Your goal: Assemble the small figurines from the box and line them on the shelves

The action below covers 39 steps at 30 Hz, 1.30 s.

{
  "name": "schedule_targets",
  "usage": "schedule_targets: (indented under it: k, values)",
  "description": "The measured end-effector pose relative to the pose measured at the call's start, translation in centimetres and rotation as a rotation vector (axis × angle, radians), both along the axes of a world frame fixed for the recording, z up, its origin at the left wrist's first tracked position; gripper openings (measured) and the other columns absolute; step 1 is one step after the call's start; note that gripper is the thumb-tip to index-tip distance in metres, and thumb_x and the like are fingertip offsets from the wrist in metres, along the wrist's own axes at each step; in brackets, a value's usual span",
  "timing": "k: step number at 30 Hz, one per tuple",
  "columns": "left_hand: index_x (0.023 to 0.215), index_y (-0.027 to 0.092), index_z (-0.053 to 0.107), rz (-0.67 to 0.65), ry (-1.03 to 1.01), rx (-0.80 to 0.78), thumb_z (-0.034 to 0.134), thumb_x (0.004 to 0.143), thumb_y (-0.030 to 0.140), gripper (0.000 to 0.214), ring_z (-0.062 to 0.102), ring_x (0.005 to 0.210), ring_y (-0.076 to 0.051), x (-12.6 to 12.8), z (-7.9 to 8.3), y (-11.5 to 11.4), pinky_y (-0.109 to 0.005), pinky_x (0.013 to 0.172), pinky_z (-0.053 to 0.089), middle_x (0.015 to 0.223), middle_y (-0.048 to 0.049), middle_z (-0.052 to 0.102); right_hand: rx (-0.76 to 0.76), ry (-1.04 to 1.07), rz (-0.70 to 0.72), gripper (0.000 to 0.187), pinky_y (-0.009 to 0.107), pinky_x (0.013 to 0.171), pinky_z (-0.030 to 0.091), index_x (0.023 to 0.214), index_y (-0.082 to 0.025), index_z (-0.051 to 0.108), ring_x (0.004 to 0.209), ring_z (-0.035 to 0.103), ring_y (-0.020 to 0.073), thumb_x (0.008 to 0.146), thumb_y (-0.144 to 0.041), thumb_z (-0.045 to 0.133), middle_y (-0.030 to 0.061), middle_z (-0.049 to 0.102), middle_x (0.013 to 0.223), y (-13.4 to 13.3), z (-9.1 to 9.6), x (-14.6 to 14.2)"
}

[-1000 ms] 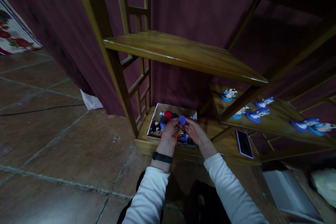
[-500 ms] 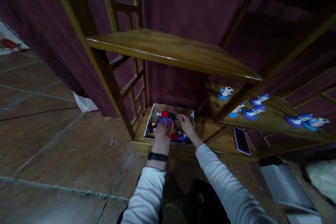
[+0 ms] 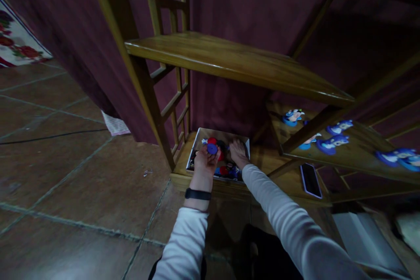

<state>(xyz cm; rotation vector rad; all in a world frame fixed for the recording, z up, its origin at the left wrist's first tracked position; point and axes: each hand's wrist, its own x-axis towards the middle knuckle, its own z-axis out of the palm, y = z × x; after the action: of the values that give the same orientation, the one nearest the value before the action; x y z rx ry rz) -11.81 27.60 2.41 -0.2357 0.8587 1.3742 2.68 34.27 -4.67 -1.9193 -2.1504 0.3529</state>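
Observation:
My left hand (image 3: 204,165) is closed on a toy figurine (image 3: 212,148), its round blue-purple base turned up toward me. It is held over a shallow cardboard box (image 3: 223,133) on the lowest shelf. Red, black and blue figurines (image 3: 224,170) lie inside the box, partly covered by my hands. My right hand (image 3: 238,153) reaches down into the box's right end, fingers stretched out and somewhat apart. I see nothing in it, though its fingertips are dim.
Overhead juts a wooden shelf board (image 3: 229,59). To the right, blue-based figurines (image 3: 333,143) occupy another shelf, with a phone (image 3: 310,180) below. A pale box (image 3: 367,238) rests on the floor at lower right. A dark curtain (image 3: 226,100) hangs behind.
My right hand has gone from a raised pinch down into the right end of the box. The figurine's base in my left hand now faces me more squarely. The view has shifted slightly.

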Motion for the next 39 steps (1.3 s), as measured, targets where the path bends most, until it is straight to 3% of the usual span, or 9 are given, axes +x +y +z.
schedule_targets:
  k: [3, 5, 8, 12, 16, 20, 25, 39]
  values:
    - [0.083, 0.013, 0.06, -0.036, 0.011, 0.019, 0.047, 0.081, 0.019, 0.015, 0.064, 0.074, -0.016, 0.2, -0.1, -0.2, -0.028, 0.065, 0.054, 0.077, -0.0096, 0.064, 0.03, 0.345, -0.148, 0.029, 0.04, 0.098, 0.035, 0.107, -0.016, 0.058, 0.117, 0.047, 0.0248, 0.079, -0.016, 0.049, 0.0134, 0.058, 0.117, -0.5, 0.9, 0.3]
    - [0.082, 0.013, 0.06, -0.064, 0.019, 0.032, 0.047, 0.08, 0.017, 0.014, 0.064, 0.072, -0.016, 0.5, -0.1, -0.3, -0.028, 0.065, 0.054, 0.076, -0.0091, 0.064, -0.026, 0.716, -0.244, 0.029, 0.039, 0.088, 0.045, 0.102, -0.019, 0.057, 0.101, 0.058, 0.0223, 0.075, -0.027, 0.058, 0.0084, 0.063, 0.104, -1.8, 1.8, 0.8]
    - [0.08, 0.015, 0.059, -0.107, 0.034, 0.048, 0.046, 0.079, 0.017, 0.014, 0.063, 0.07, -0.015, 1.4, 0.0, -0.9, -0.027, 0.065, 0.052, 0.074, -0.0073, 0.064, -0.174, 1.307, -0.226, 0.038, 0.036, 0.078, 0.053, 0.101, -0.022, 0.058, 0.084, 0.064, 0.0174, 0.067, -0.035, 0.068, 0.0021, 0.065, 0.094, -5.1, 3.0, 1.9]
    - [0.074, 0.014, 0.057, -0.163, 0.064, 0.05, 0.046, 0.079, 0.016, 0.012, 0.061, 0.065, -0.013, 3.4, -0.2, -2.0, -0.026, 0.066, 0.051, 0.07, -0.0052, 0.062, -0.26, 1.608, -0.224, 0.034, 0.034, 0.077, 0.055, 0.09, -0.021, 0.061, 0.082, 0.065, 0.0166, 0.061, -0.031, 0.076, 0.0013, 0.066, 0.089, -9.0, 4.3, 2.9]
    - [0.07, 0.013, 0.057, -0.219, 0.092, 0.063, 0.051, 0.077, 0.015, 0.01, 0.058, 0.058, -0.012, 5.5, -0.6, -2.9, -0.025, 0.059, 0.049, 0.065, -0.0042, 0.06, -0.159, 1.541, -0.273, 0.034, 0.031, 0.068, 0.056, 0.087, -0.021, 0.059, 0.07, 0.065, 0.0147, 0.059, -0.033, 0.076, -0.0006, 0.065, 0.079, -9.7, 4.7, 2.8]
    - [0.069, 0.013, 0.056, -0.204, 0.045, 0.12, 0.051, 0.076, 0.011, 0.008, 0.057, 0.056, -0.011, 7.0, -1.0, -3.1, -0.024, 0.057, 0.048, 0.063, -0.003, 0.06, 0.002, 1.242, -0.267, 0.037, 0.028, 0.059, 0.054, 0.087, -0.02, 0.057, 0.064, 0.062, 0.0144, 0.059, -0.039, 0.072, -0.002, 0.063, 0.072, -9.0, 4.4, 2.7]
    - [0.068, 0.014, 0.056, -0.161, 0.028, 0.118, 0.051, 0.076, 0.008, 0.011, 0.056, 0.056, -0.01, 7.7, -0.7, -2.9, -0.023, 0.058, 0.048, 0.06, -0.0015, 0.059, 0.132, 0.923, -0.181, 0.031, 0.03, 0.068, 0.051, 0.09, -0.021, 0.058, 0.075, 0.062, 0.0175, 0.066, -0.04, 0.065, 0.0017, 0.067, 0.08, -8.6, 3.9, 3.5]
    - [0.067, 0.014, 0.058, -0.113, 0.133, 0.184, 0.049, 0.079, 0.012, 0.015, 0.054, 0.059, -0.01, 8.8, -0.5, -3.4, -0.022, 0.061, 0.045, 0.064, -0.0012, 0.059, 0.192, 0.845, -0.223, 0.035, 0.031, 0.068, 0.049, 0.097, -0.019, 0.056, 0.075, 0.062, 0.0189, 0.071, -0.043, 0.059, 0.0041, 0.068, 0.083, -8.6, 2.7, 3.5]
